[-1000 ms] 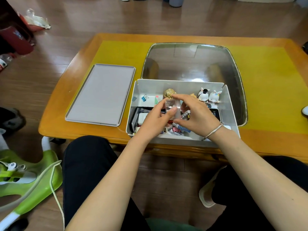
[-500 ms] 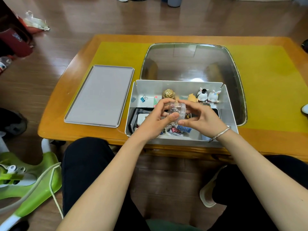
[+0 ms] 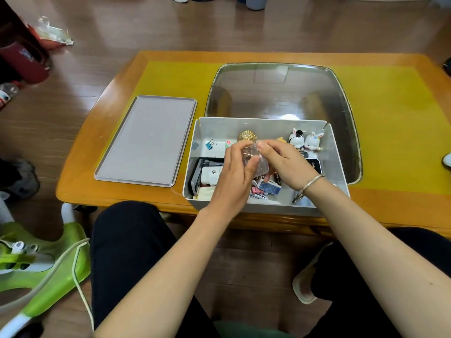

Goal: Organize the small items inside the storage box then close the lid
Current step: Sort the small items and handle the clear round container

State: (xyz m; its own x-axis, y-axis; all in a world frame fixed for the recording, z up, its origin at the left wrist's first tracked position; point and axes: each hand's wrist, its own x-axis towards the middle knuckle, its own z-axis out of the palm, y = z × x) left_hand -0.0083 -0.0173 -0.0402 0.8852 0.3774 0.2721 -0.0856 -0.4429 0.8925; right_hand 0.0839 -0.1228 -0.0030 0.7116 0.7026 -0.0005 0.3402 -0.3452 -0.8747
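While both hands grip it — clear jar (image 3: 253, 158) tilted

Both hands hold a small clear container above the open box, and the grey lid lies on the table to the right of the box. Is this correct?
Not quite. The head view shows the lid lying to the left of the box, not the right. The rest holds: the left hand and right hand both hold the clear container above the open box.

Bright, even daylight; glare spot on the glass tabletop inset (image 3: 289, 117), wide-angle bending at edges, hands slightly soft.
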